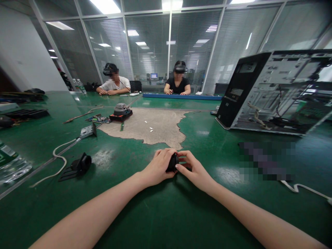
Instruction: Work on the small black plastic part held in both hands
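Observation:
Close above the green table (124,214), at the middle of the view, I have a small black part (172,163) between both hands. My left hand (158,166) wraps round its left side and top, hiding much of it. The fingertips and thumb of my right hand (193,168) pinch its right side. What kind of part it is I cannot make out. Beyond my hands lies a bare brown patch (160,126) of the tabletop with small white scraps. To the left rests a black plastic bracket-like piece (80,164).
An open computer case (230,95) stands at the right. At the left are a plastic bottle (12,162), a metal box with a white cable (88,130), a circuit board (100,119) and a cooler (121,111). Two people sit across the table by a blue bar (181,96).

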`<state>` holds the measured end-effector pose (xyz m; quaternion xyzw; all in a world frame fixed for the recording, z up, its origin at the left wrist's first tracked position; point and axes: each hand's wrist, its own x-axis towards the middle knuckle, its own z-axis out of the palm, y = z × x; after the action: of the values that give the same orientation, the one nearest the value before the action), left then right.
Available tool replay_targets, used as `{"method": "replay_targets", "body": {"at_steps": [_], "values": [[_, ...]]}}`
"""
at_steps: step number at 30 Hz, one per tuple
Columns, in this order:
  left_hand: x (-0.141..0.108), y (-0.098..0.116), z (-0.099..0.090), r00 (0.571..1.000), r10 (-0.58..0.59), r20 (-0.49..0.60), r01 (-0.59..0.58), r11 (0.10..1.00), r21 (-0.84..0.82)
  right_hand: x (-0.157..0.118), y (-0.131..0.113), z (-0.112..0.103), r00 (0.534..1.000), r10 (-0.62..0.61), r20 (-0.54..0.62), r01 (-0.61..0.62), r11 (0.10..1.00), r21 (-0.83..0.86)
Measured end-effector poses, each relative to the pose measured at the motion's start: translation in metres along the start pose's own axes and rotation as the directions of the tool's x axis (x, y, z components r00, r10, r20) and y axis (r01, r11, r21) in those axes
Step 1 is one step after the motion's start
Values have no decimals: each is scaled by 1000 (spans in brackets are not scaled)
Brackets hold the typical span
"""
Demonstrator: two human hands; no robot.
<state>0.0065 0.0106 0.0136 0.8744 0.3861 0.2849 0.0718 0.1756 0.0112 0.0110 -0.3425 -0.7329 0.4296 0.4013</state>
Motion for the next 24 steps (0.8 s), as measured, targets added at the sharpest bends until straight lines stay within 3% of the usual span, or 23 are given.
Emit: {"method": "replay_targets", "body": {"at_steps": [6,13,20,24], "values": [[0,-1,0,1000,2,9,-2,1000,-6,0,-3,0,998,-5,61,4,1000,22],[0,1,-1,1000,-1,4,1,1000,-10,-1,2,0,993,-116,-26,114,991,-63],[0,0,-1,1000,-6,5,6,1000,-12,0,-1,1,999,23,23,-24,1000,14],[0,0,-1,1000,-2,4,2,1000,-13,-1,-2,1,998,33,61,-34,999,12]]}}
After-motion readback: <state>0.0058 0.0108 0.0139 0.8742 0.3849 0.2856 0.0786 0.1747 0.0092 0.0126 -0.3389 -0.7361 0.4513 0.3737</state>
